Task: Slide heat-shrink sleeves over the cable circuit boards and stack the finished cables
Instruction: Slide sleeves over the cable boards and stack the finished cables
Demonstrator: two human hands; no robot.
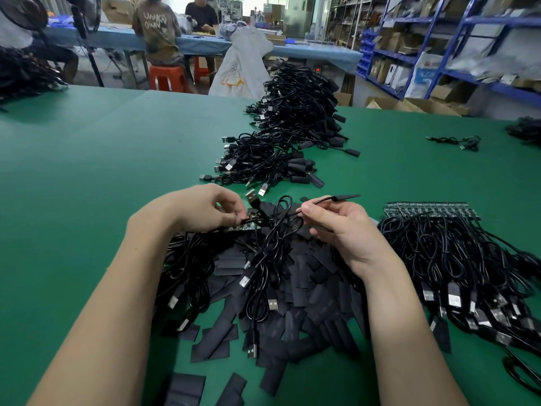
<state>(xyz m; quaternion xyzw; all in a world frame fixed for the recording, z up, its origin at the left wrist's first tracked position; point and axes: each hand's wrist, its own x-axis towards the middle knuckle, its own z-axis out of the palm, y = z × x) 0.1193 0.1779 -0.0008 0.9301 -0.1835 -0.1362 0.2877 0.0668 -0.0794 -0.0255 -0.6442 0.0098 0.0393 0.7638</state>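
Green table (87, 171) under our 2 hands | left hand (205, 208) pinches a cable's circuit board (254, 214) | right hand (336, 227) pinches a cable with sleeve (348, 197) | loose sleeves (307, 294) below | finished stack (287, 136) beyond
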